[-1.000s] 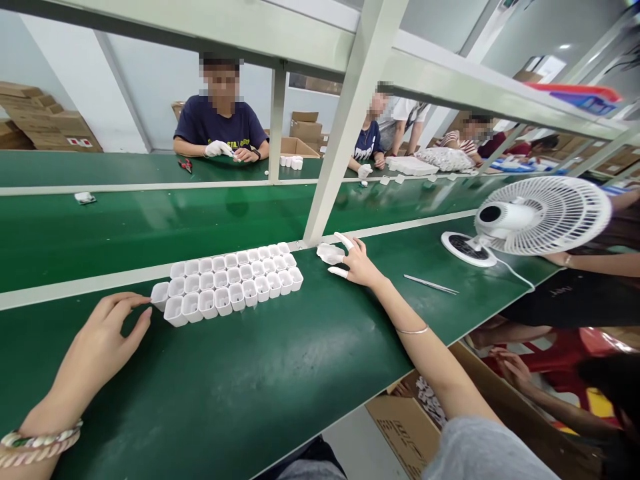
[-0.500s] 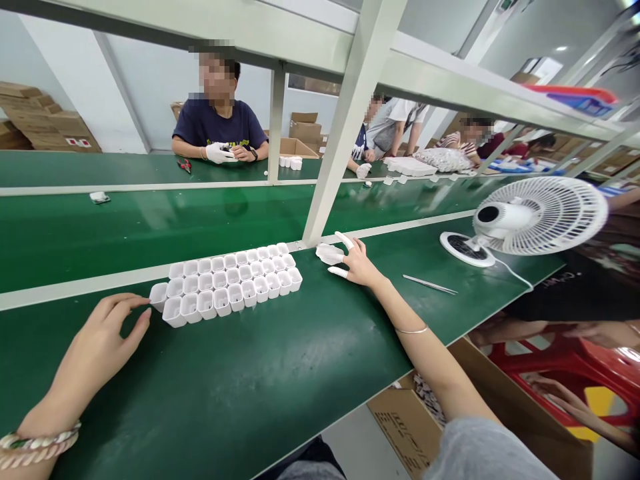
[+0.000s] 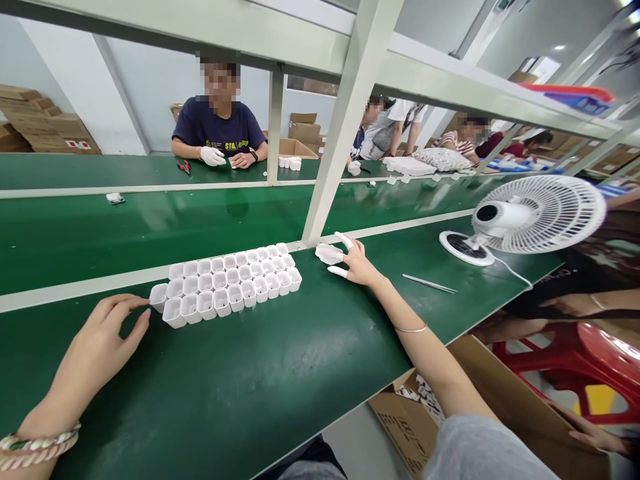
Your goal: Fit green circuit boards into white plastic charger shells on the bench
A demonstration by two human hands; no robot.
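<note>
Several small white open-topped cups (image 3: 233, 295) stand in close rows on the green table, with small dark spots visible inside some of them. At the left end, the fingertips of my left hand (image 3: 95, 347) touch the outermost cup (image 3: 159, 297); thumb and fingers are apart and not wrapped round it. My right hand (image 3: 361, 264) rests beyond the right end of the rows, with white finger covers on some fingertips. Those fingers are spread at a white, oval, shallow piece (image 3: 327, 253), touching or just beside it; I cannot tell which.
Tweezers (image 3: 429, 283) lie right of my right forearm, before a white fan (image 3: 530, 217). A slanted metal post (image 3: 340, 127) rises at the table's back edge. Beyond the conveyor belt (image 3: 165, 223) sits a co-worker (image 3: 220, 127). An open cardboard box (image 3: 405, 427) is below the table.
Both my hands have stayed in place. A small white item on the belt has shifted right. The co-worker opposite has moved their hands apart; a person at right has moved an arm.
</note>
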